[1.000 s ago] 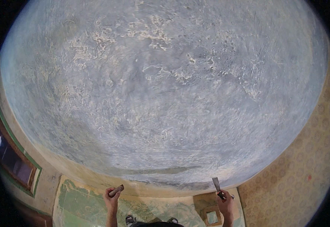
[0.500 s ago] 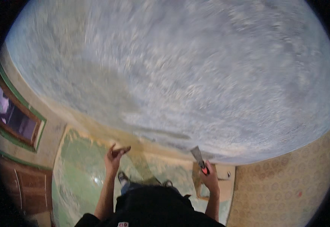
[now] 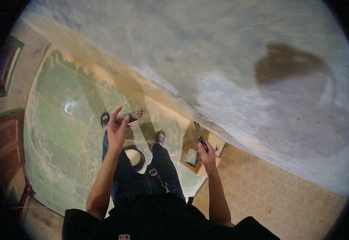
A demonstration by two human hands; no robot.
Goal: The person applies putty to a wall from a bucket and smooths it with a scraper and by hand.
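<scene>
My right hand (image 3: 209, 155) is closed around the handle of a putty knife (image 3: 200, 136). The knife has a black and red handle, and its grey blade points up and away, close to the foot of the whitish-grey wall (image 3: 230, 96). In my left hand (image 3: 117, 130) is a short, flat, brown-stained blade-like piece (image 3: 135, 116), held between thumb and fingers; its exact kind is not clear. A bucket (image 3: 134, 158) with pale stuff inside stands on the floor between my legs, partly hidden by them.
Worn green flooring (image 3: 62, 132) with pale smears lies under my feet. A brown and beige board or box with a pale block (image 3: 191, 157) sits beside my right hand. Patterned beige covering (image 3: 270, 184) stretches to the right; a brown wooden door (image 3: 8, 140) is at left.
My view has swung downward and turned, bringing my legs and the bucket into sight. Both hands now appear higher in the picture, still holding the same things.
</scene>
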